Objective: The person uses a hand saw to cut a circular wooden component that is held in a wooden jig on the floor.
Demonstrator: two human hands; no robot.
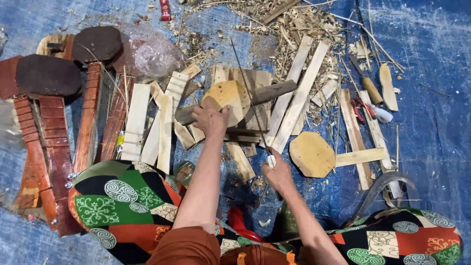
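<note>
Nearest the camera, the person's knees in patterned cloth [122,201] fill the lower edge, the right one cut off by the frame at the bottom right; between them something red and something green sit in shadow, too hidden to name. The right hand [277,172] has its grip closed around a white handle [271,160], only the top of which shows above the fist; from it a thin blade [248,93] runs up and left across the work, so narrow that its far tip is hard to find against the shavings. The left hand [211,119] presses down, fingers curled, on the near edge of a disc [230,98] of pale wood; how much of its grip goes under the disc cannot be told. The disc lies on a dark log [267,92], which rests across a short board [250,81] on the blue tarp [431,122]; the wrist covers the log's left part. Just right of the right hand lies an octagon [311,154] of the same wood, flat and apart from the disc. Pale slats [294,103] fan out around the board. To the left, red carved necks [54,142] with dark rounded heads lie side by side, their lower ends hidden by the knee. Farther right, a knife [365,81] and red pliers [360,109] lie among the slats. Beyond, shavings [289,19] litter the tarp to the top edge.
</note>
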